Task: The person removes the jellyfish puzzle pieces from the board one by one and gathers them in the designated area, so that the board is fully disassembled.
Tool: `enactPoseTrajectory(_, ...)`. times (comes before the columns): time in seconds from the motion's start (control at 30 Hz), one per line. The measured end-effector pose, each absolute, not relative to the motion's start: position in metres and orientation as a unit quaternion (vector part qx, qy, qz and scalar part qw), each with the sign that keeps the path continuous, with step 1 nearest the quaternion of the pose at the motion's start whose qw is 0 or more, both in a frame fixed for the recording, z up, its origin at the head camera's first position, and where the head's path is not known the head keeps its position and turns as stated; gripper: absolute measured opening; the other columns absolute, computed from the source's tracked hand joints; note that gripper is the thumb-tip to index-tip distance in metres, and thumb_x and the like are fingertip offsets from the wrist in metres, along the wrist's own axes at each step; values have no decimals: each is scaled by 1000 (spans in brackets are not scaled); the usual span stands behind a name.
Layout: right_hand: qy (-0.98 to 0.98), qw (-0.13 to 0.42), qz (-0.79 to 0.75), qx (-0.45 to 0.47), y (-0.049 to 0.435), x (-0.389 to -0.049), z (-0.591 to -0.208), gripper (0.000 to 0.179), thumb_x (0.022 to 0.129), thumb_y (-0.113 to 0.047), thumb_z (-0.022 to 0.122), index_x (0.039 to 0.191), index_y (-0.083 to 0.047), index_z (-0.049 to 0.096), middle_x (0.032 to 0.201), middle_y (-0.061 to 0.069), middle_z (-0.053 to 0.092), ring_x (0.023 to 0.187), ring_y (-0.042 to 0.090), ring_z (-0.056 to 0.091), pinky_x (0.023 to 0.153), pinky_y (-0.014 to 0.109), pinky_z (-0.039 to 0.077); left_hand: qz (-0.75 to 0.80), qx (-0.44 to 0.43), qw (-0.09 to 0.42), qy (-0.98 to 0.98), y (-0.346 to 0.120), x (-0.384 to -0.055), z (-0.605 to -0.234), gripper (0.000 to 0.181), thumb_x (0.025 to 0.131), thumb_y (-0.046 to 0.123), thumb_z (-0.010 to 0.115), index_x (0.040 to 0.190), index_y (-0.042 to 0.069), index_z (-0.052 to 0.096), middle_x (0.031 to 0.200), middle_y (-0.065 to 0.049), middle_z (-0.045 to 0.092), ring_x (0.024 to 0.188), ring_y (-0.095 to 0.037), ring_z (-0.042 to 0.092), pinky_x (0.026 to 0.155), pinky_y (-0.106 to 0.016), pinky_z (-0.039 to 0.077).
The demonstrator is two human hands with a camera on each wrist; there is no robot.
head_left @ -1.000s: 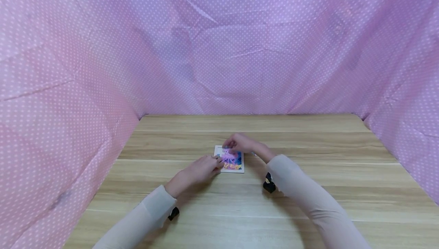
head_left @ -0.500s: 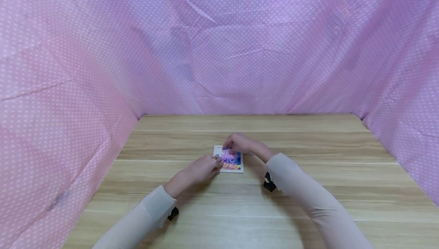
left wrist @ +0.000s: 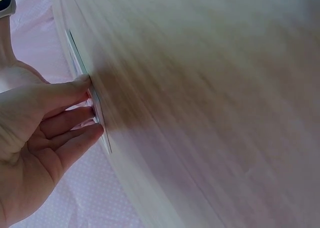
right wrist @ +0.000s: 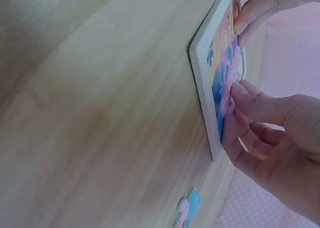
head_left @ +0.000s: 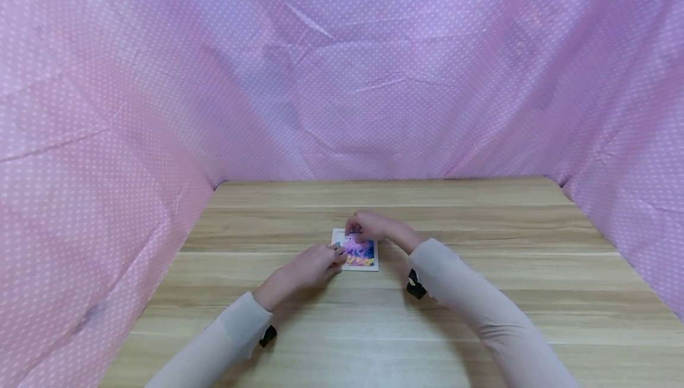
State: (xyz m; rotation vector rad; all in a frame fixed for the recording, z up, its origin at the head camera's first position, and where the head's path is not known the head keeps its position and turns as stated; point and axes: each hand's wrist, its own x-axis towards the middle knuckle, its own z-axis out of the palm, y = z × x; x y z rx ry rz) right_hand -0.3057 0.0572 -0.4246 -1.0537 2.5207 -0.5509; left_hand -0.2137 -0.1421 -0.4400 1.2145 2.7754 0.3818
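Note:
A small square jigsaw puzzle (head_left: 360, 268), white-framed with a pink octopus and blue and yellow sea scenery, lies on the wooden table. My left hand (head_left: 316, 263) holds its left side, thumb and fingertips at the edge in the left wrist view. From the far right, my right hand (head_left: 370, 226) reaches over the top of the picture. In the right wrist view its thumb and forefinger pinch a pink puzzle piece (right wrist: 232, 101) at the picture's surface. The fingers partly cover this piece and the upper right of the puzzle.
One loose puzzle piece (right wrist: 188, 208), light blue and pink, lies on the table beside the frame; the right arm hides it in the head view. Pink dotted cloth (head_left: 342, 109) hangs behind and along both sides of the wooden table (head_left: 481, 215).
The head view has shifted slightly. Both hands stay at the puzzle, with only small movement in the right fingers over the top of the picture.

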Motion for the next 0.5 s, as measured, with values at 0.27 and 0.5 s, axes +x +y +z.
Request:
enactPoseTrajectory(0.27,893,188,-176,-369,53,-307,-424,21,93,5,66,112,-3,69,111,12,66,107,25,60,102,41,50,147,382,61,911,-144,-215,-440,7,99,9,66,101,9,73,86,0,66,74,-9,49,67,-21,49)
enactPoseTrajectory(0.5,891,196,-174,-371,51,-308,-426,19,94,4,64,111,-4,68,110,10,66,106,24,60,102,40,50,152,372,73,913,-144,-215,-439,12,100,11,66,107,9,75,88,1,71,72,-7,51,66,-19,48)
